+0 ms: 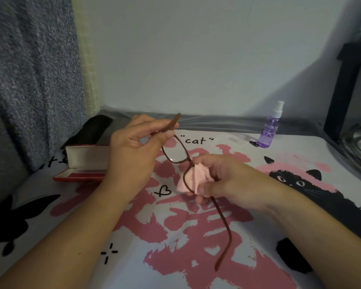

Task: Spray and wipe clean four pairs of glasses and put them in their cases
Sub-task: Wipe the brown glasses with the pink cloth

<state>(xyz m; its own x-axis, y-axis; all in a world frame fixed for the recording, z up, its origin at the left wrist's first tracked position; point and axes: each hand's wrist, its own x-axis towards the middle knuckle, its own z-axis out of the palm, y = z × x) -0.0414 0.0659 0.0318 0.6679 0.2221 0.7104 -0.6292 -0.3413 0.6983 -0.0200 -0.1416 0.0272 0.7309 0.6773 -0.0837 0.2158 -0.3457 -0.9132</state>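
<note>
Left hand (133,140) is closed on one temple of the reddish-brown glasses (176,152), pinched between thumb and fingers, so the frame is held up off the surface. Right hand (227,178) is clenched around a pink cloth (193,180), which is bunched over the lens nearest it, so that lens is pretty much hidden by the fabric. The other lens, on the left hand's side, is left bare and clear. The second temple is stuck out below the right hand, pointed back toward the person.

Everything is being held over a printed sheet (196,236), white with big pink brush strokes, black cats and the word "cat" just beyond the hands. Whether it's a bed or a counter underneath can't be told.

Just behind and outside the left hand, an open red glasses case (81,163) is laid, its pale lining shown. A dark case or pouch (92,128) is sat right behind that, kinda blurry. Well beyond the right hand, near the wall, a purple spray bottle (271,127) is stood upright with a white nozzle.
</note>
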